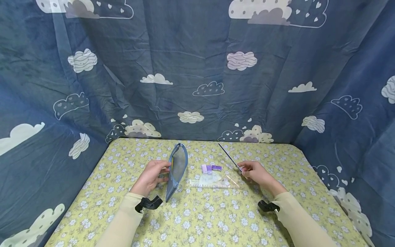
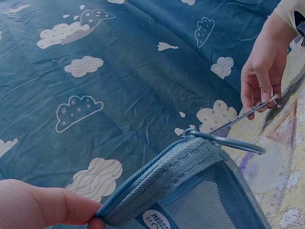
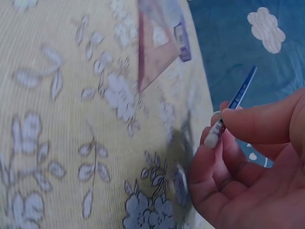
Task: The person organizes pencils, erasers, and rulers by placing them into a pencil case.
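Note:
On the left, my left hand pinches the edge of a blue mesh zip pouch. The pouch stands upright with its mouth spread open, and a yellow strip like a pencil shows inside. A metal ring hangs at the pouch's corner in the left wrist view. My right hand holds a dark blue pencil by its eraser end, between thumb and fingers. In the right wrist view the pencil's white eraser juts out past the fingers, and its shaft points away from the hand.
Between the hands lie a dark purple eraser, lighter purple block-shaped pieces, a clear ruler, a clear protractor and a pinkish set square. A yellow floral cloth covers the table; a blue cloud-print curtain hangs behind.

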The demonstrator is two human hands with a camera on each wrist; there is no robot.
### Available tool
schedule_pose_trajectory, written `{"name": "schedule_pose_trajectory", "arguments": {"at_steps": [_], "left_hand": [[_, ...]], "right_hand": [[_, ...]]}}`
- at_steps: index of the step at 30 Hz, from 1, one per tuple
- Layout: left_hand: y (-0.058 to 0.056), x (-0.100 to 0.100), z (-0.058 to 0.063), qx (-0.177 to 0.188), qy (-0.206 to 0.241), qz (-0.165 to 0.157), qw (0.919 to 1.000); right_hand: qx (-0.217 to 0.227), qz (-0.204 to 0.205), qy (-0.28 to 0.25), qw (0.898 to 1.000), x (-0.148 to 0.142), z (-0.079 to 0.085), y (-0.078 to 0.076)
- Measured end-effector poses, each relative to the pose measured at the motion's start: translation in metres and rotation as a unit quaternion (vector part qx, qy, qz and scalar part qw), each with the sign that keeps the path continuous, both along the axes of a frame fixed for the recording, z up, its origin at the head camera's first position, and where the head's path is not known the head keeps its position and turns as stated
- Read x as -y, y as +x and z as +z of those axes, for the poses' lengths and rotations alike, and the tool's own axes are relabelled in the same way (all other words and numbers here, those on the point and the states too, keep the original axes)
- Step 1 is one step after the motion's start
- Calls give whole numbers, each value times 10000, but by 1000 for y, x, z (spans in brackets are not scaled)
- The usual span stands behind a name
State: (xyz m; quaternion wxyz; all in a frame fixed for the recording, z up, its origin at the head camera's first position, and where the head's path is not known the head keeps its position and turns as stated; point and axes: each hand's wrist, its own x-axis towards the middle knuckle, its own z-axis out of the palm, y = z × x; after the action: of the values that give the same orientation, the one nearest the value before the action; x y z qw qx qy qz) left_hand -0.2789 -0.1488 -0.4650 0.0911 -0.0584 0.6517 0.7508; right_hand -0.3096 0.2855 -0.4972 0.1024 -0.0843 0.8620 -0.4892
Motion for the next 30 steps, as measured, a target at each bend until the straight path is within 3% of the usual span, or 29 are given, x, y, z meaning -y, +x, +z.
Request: {"name": "schedule_pose_trajectory", "arguments": {"at_steps": [7, 17, 30], "left_hand": [[1, 0, -1, -4, -10, -3, 10000], [2, -1, 1, -64, -49, -30, 10000], [2, -2, 0, -102, -94, -47, 9999]], "right_hand": [[485, 101, -772, 9958, 2, 5, 4], [761, 445, -1407, 9861, 13, 20, 13], [892, 447, -1791, 9788, 34, 34, 25]]}}
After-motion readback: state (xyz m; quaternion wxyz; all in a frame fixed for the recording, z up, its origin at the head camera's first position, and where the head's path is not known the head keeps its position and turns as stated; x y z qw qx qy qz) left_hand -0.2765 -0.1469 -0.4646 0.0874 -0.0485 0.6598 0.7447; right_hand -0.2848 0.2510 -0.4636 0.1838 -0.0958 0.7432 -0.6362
